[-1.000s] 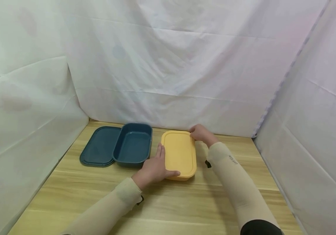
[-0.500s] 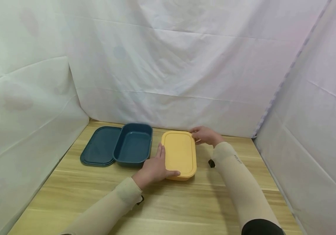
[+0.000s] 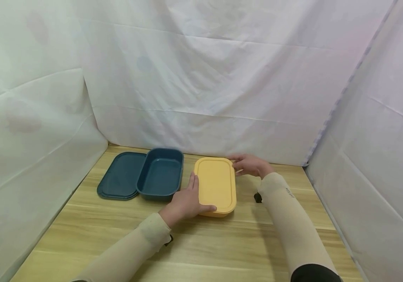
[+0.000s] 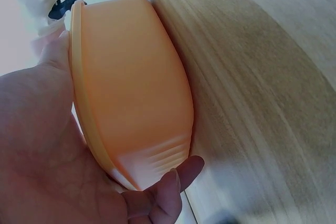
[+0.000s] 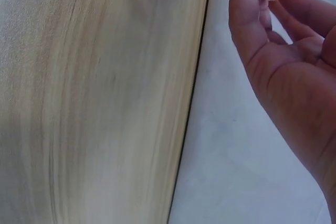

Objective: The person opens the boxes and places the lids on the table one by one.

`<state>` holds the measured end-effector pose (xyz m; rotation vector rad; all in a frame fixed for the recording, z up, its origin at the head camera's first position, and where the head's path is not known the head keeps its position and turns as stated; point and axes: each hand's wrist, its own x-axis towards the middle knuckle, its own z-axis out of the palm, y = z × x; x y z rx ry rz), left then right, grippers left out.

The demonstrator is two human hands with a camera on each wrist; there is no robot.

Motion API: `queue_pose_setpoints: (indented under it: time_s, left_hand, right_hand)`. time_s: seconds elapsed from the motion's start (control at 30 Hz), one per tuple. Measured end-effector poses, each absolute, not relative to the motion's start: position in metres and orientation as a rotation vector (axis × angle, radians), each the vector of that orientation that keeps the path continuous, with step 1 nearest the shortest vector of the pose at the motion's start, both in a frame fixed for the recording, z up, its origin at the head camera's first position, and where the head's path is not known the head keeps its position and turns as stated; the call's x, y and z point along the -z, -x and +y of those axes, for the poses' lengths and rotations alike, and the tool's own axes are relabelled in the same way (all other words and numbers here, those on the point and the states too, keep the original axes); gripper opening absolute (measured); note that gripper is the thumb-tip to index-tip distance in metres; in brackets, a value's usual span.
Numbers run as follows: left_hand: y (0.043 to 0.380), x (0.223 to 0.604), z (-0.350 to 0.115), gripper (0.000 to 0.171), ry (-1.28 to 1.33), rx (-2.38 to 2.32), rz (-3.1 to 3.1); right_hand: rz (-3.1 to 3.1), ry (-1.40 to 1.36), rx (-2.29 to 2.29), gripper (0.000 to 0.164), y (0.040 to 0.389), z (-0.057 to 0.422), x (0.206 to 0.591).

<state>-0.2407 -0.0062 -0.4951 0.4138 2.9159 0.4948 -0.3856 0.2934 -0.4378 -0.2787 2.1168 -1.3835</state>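
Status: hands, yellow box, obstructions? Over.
Left hand grips yellow rectangular plastic box, yellow lid on. Right hand pinches lid's far right corner. Open dark-blue rectangular plastic box close on left.

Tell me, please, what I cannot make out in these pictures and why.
Inside of the yellow rectangular plastic box: head view, covered by the yellow rounded plastic lid.
The box's near left corner: head view, behind the left hand.
Most of the box: right wrist view, cut off by the top edge.
Dark lettering on the beige fabric right sleeve: head view, too small to read.
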Motion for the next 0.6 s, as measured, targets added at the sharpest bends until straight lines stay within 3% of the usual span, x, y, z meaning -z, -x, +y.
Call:
queue_pose_setpoints:
  time_s: [0.6]
  left_hand:
    - [0.241, 0.495, -0.005, 0.146, -0.403, -0.458, 2.907]
  right_hand:
    - [2.038, 0.286, 1.482, 0.059, 0.388, 0.303, 0.449]
